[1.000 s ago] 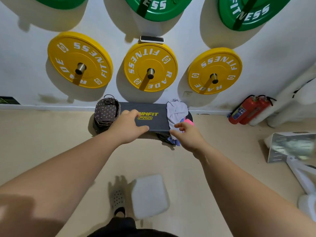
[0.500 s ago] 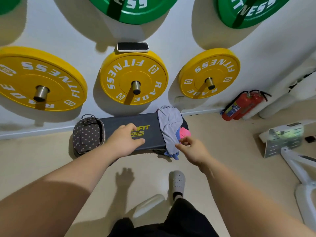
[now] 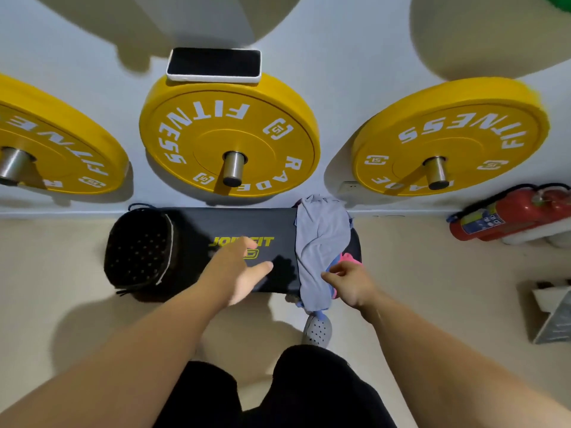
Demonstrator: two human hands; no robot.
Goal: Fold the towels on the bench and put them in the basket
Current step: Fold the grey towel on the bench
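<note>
Towels sit in a messy heap on the right end of the bench (image 3: 234, 223), at 3 o'clock from the yellow words on it. The grey towel (image 3: 321, 242) is on top and hangs down over the front edge. A pink towel (image 3: 349, 258) peeks out at its 4 o'clock. A bit of blue cloth (image 3: 319, 315) hangs at its 6 o'clock. None is folded yet. The basket (image 3: 139, 248) is dark with dots. It sits at the bench's left end, at 9 o'clock from the words.

The left hand (image 3: 234, 273) is over the middle of the bench. Its fingers are straight and spread, and it holds nothing. I can't tell if it rests on the bench or floats just above it. The right hand (image 3: 349, 282) is at 5 o'clock from the grey towel, right at its hanging edge. Its fingers are curled a little. I can't tell if they pinch the cloth or only touch it.

What could go wrong? I think a pull on the grey towel could drag the pink and blue ones off onto the floor, because they lie tangled under it. A shoe (image 3: 316, 330) stands just below, at 6 o'clock, so a dropped towel may get stepped on.
</note>
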